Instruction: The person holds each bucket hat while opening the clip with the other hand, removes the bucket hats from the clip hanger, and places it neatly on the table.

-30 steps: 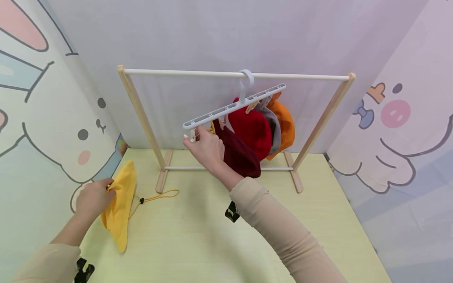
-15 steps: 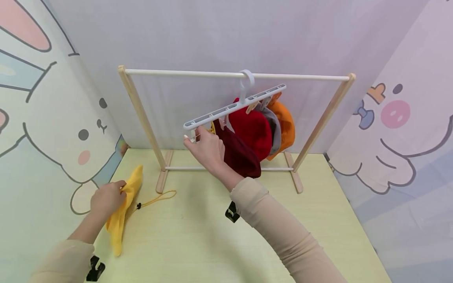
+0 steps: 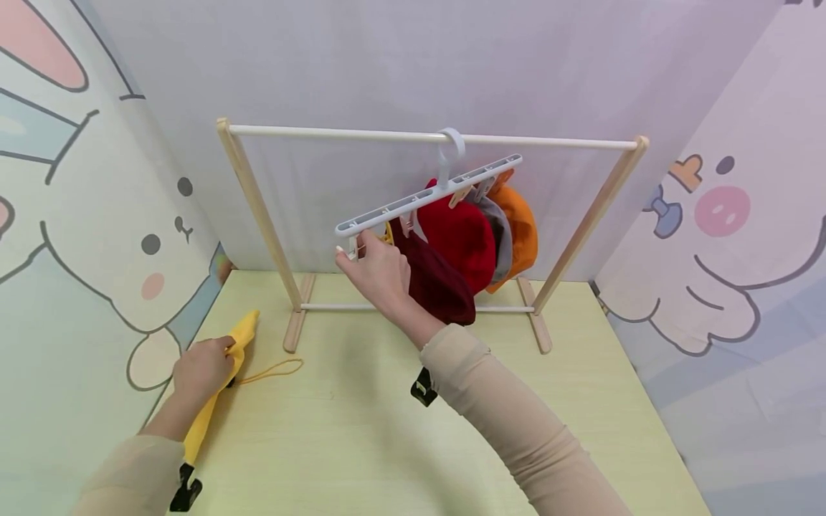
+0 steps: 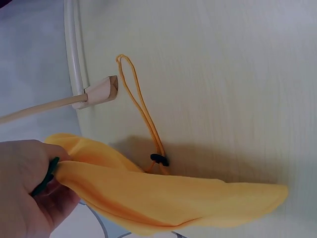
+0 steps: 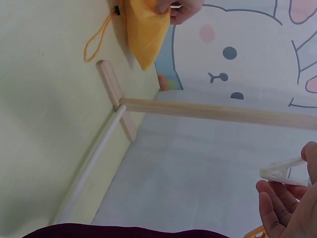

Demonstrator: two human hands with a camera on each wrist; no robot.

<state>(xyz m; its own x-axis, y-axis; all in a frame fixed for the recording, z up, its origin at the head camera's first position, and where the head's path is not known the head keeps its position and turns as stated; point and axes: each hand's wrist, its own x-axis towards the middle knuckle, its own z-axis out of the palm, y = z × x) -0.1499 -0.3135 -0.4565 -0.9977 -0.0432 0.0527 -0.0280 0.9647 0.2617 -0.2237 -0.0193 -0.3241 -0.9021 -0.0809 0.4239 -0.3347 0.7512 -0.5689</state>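
My left hand (image 3: 201,369) grips a folded yellow hat (image 4: 163,193) at its edge, low over the left side of the table. A yellow drawstring (image 4: 141,106) with a dark toggle (image 4: 159,159) trails from the hat. Between the fingers and thumb of my right hand (image 3: 379,271) is a white clip (image 5: 281,172) at the left end of the pale hanger (image 3: 368,220). A yellow clip (image 3: 388,233) sits just right of that hand. Farther along the hanger, a maroon hat (image 3: 435,276), a red hat (image 3: 458,240), a grey hat (image 3: 503,233) and an orange hat (image 3: 521,229) hang from clips.
The hanger hooks over the white bar (image 3: 323,133) of a wooden rack, tilted down to the left. Wooden feet (image 3: 297,322) carry the rack on the pale table (image 3: 361,444). Curtains with cartoon animals (image 3: 710,179) enclose the sides.
My left hand has moved right and slightly nearer to me with the yellow hat, which has turned more edge-on. Its drawstring has shifted left. My right hand stays at the white clip.
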